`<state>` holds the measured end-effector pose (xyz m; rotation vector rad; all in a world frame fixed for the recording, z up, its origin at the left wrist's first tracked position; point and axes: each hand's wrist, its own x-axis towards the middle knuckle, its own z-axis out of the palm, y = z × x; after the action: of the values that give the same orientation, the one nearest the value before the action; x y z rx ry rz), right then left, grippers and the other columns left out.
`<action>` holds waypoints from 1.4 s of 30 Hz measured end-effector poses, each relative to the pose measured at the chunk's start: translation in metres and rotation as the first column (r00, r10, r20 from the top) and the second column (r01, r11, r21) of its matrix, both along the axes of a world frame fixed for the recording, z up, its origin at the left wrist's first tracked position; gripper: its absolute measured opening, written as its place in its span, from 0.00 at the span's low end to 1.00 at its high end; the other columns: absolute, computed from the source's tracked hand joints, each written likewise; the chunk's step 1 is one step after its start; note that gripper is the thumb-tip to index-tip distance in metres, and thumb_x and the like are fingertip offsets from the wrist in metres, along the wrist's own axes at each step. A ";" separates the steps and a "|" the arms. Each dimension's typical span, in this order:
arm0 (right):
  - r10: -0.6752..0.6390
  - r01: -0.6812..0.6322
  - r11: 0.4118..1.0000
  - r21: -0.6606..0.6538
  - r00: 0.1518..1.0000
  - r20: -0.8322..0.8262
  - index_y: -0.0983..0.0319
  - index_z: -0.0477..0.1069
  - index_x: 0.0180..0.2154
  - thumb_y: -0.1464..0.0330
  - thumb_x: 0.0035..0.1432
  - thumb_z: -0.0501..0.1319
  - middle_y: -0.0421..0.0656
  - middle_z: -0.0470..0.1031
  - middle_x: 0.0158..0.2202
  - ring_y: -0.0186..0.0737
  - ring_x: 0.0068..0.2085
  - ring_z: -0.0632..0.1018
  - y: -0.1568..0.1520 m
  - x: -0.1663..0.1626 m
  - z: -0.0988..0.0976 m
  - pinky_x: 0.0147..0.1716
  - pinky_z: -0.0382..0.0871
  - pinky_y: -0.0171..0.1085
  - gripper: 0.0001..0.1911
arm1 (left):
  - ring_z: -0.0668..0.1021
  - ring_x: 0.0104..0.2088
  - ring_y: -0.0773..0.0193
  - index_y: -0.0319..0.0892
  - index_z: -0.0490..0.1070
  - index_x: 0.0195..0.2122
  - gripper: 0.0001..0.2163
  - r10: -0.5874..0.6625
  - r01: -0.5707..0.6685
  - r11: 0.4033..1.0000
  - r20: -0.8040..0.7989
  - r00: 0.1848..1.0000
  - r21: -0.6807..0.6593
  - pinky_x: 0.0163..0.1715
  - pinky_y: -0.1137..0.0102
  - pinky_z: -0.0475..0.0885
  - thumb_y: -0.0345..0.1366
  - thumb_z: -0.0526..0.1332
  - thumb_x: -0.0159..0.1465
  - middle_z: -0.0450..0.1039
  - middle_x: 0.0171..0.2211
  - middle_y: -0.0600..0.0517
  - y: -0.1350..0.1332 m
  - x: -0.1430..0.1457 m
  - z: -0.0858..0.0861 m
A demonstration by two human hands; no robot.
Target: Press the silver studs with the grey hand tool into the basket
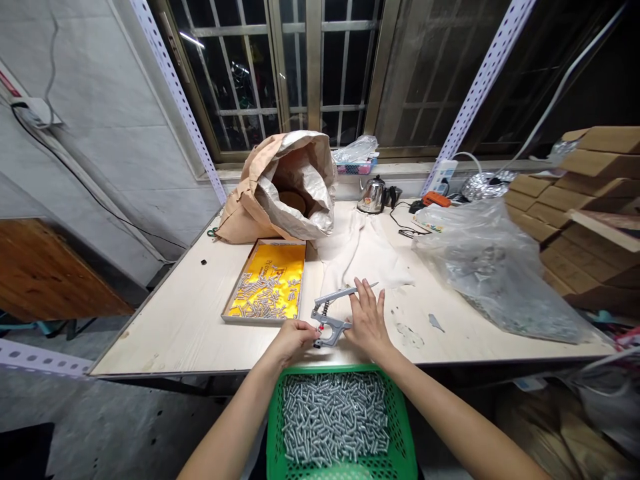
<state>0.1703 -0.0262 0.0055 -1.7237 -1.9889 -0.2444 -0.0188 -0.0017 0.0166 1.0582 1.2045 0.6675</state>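
A grey metal hand press tool (331,313) lies on the pale table (190,320) near the front edge, its upper handle raised. My right hand (369,319) rests on its lower handle with fingers stretched out flat. My left hand (294,337) is pinched at the tool's jaw, holding a small part I cannot make out. A green basket (275,427) full of small grey metal pieces sits below the table edge between my arms.
A shallow yellow-lined tray (280,267) of metal pieces lies left of the tool. Behind are a crumpled paper sack (285,187), white cloth (365,253), kettle (373,195), a clear plastic bag (495,267) of parts and stacked cardboard boxes (575,200) at right.
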 end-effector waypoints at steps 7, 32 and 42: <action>-0.046 0.046 0.999 -0.013 0.999 0.002 0.73 0.53 0.56 0.70 0.43 0.58 0.60 0.39 0.65 0.56 0.65 0.40 -0.002 -0.001 -0.001 0.58 0.29 0.63 0.37 | 0.58 0.15 0.75 0.37 0.74 0.16 0.08 0.112 -0.103 0.984 0.059 0.992 -0.147 0.18 0.75 0.46 0.35 0.67 0.35 0.64 0.11 0.56 -0.002 0.009 -0.001; -0.091 0.088 0.990 -0.112 0.996 -0.022 0.72 0.53 0.55 0.70 0.42 0.56 0.60 0.44 0.63 0.56 0.64 0.44 -0.008 -0.010 -0.004 0.58 0.30 0.62 0.36 | 0.64 0.19 0.70 0.40 0.70 0.13 0.03 0.089 -0.092 0.987 0.031 0.996 0.130 0.23 0.74 0.57 0.32 0.61 0.41 0.65 0.15 0.57 -0.021 0.007 0.009; -0.098 0.094 0.993 -0.077 0.994 -0.047 0.73 0.53 0.55 0.71 0.39 0.56 0.60 0.38 0.65 0.57 0.64 0.41 -0.006 -0.012 -0.002 0.58 0.31 0.61 0.38 | 0.64 0.20 0.70 0.38 0.71 0.14 0.03 0.176 -0.187 0.978 0.115 0.978 0.096 0.22 0.74 0.55 0.32 0.61 0.41 0.66 0.16 0.55 -0.023 0.005 0.007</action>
<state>0.1580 -0.0319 0.0035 -1.8569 -1.9033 -0.1584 -0.0136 -0.0248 0.0234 0.9948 1.1931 0.9276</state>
